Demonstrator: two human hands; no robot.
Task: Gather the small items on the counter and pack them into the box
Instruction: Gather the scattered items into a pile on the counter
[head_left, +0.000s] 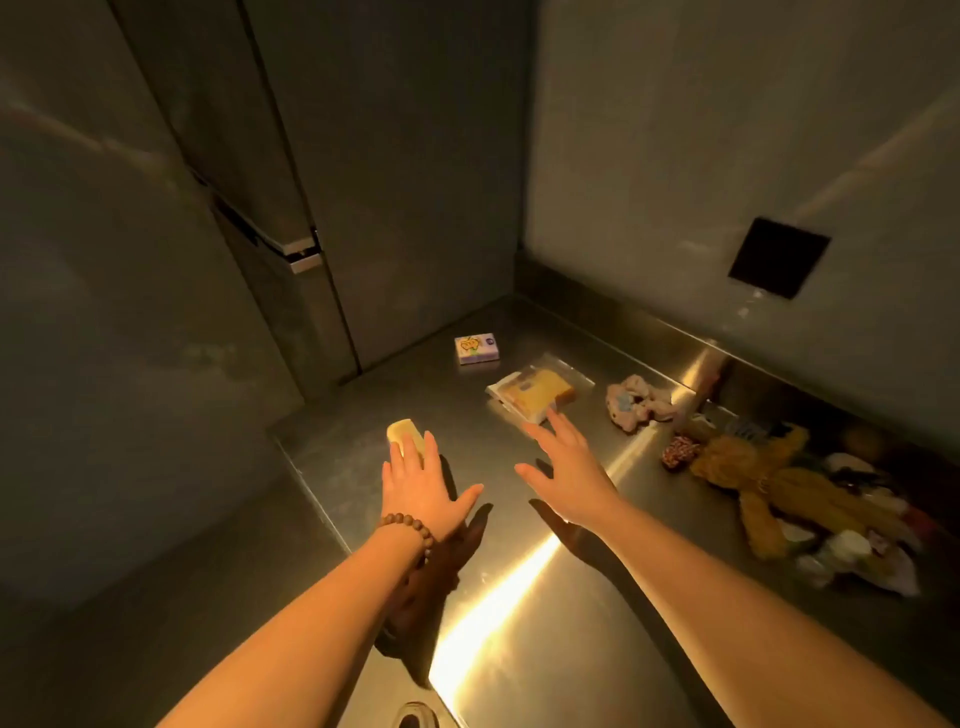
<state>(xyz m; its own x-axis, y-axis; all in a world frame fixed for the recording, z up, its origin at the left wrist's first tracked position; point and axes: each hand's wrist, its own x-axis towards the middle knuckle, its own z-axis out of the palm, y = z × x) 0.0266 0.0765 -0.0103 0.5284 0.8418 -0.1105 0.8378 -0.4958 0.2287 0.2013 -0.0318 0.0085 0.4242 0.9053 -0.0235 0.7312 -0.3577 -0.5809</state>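
Small items lie on a steel counter (519, 597). My left hand (423, 486), with a bead bracelet at the wrist, lies flat with straight fingers on a pale yellow block (402, 431) near the counter's left edge. My right hand (569, 475) hovers open, fingers spread, its fingertips just short of a clear packet holding a yellow slab (535, 395). A small white and purple pack (477, 349) lies farther back. A pale scrunchie (639, 402) sits to the right of the packet. No box is in view.
At the right lie a small red patterned thing (679, 451), a yellow plush toy (763, 480) and several small pale items in a heap. Walls close the back and right, with a dark square hole (777, 257). The counter drops off at its left edge.
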